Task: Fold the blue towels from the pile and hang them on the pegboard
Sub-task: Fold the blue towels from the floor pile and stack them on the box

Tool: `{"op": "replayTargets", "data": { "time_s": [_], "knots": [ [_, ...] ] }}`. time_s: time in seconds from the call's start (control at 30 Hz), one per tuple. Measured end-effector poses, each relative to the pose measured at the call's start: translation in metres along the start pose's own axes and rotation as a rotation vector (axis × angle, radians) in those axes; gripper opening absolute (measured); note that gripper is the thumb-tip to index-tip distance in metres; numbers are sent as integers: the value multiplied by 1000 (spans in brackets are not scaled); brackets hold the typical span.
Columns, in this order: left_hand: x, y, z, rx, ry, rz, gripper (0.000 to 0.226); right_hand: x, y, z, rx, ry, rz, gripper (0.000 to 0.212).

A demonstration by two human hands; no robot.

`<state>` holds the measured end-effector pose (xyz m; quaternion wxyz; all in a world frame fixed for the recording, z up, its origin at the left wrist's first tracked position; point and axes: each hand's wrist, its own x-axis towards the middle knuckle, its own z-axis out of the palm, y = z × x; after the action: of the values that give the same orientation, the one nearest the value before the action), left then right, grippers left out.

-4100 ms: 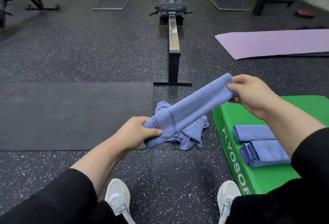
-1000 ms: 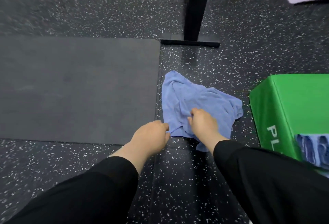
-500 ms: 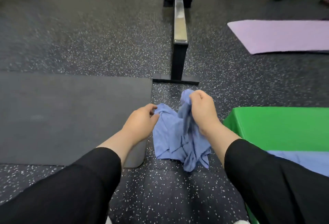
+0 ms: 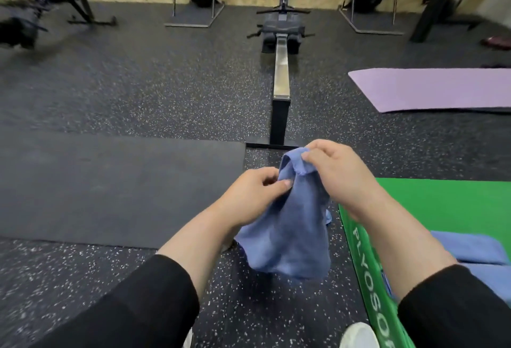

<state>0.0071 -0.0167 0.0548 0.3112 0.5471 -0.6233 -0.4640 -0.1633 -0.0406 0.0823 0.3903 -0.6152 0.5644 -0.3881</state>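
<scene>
Towel: a crumpled blue towel (image 4: 290, 226) hangs in mid-air at the centre of the view, lifted clear of the speckled gym floor (image 4: 138, 82), bunched and not yet squared up.

Progress: by my reading, early in this towel's fold; no crease is set, and the corners look as if they are being sought. Folded towels (image 4: 475, 251) lie stacked on the green box (image 4: 442, 204) at 4 o'clock, so part of the folding appears done. No loose pile shows under the hanging cloth, though the cloth may hide one. Hanging is all left to do as far as can be seen: no pegboard is in view.

Right hand: the right hand (image 4: 337, 173) is at the towel's top edge, fingers curled and pinching a corner at its highest point, carrying most of the weight.

Left hand: the left hand (image 4: 254, 195), just beside and slightly lower at 9 o'clock of the towel, nips a fold of the cloth between thumb and curled fingers, close enough to the right hand that the knuckles nearly meet.

Next, as a judgement: the hands need to draw apart along the edge to spread the cloth flat before any fold.

Surroundings: a black mat (image 4: 110, 181) lies at 9 o'clock, a rower (image 4: 282, 71) runs away at 12 o'clock, a purple mat (image 4: 431, 89) sits at 2 o'clock, and a white shoe (image 4: 359, 336) shows at 5 o'clock.
</scene>
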Motion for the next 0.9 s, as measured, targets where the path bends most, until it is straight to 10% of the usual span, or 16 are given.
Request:
{"op": "replayTargets", "data": {
  "time_s": [0.33,0.5,0.67,0.9],
  "knots": [
    [2,8,-9,-151,86,-43,34,4,7,-12,-101,-5,-38,7],
    [14,8,-14,-194,209,-103,33,12,6,-8,-283,-239,-188,53],
    [23,4,-17,-212,210,-135,35,23,10,-1,-311,38,-274,3],
    [25,-1,-15,-262,156,-147,23,25,10,-1,-337,15,-149,20]
  ]
}}
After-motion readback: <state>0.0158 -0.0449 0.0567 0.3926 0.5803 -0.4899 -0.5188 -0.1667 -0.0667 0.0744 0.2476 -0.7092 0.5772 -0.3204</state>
